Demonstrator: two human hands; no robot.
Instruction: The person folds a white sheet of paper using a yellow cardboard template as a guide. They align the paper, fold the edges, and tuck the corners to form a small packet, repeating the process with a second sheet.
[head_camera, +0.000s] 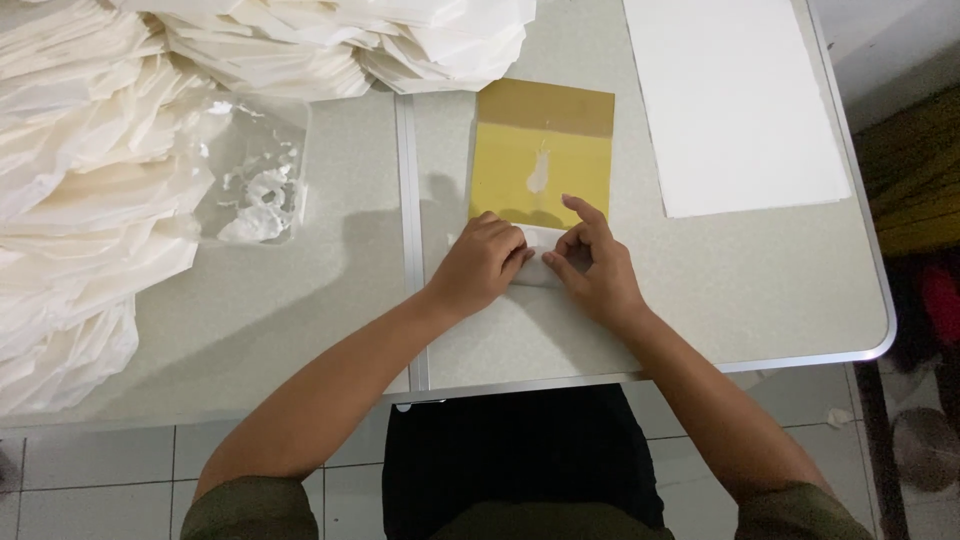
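A small piece of white paper (541, 253) lies on the grey table (760, 290), just in front of a yellow card (540, 165) that has a white smear of paste in its middle. My left hand (480, 265) rests on the paper's left side with its fingers curled over it. My right hand (598, 270) pinches the paper's right side between thumb and fingers, the index finger reaching onto the card's near edge. Most of the paper is hidden under both hands.
Big heaps of folded white paper (90, 190) fill the table's left and back. A clear plastic sheet with white scraps (262, 195) lies beside them. A stack of flat white sheets (735, 100) sits at the back right. The table's metal edge runs near my body.
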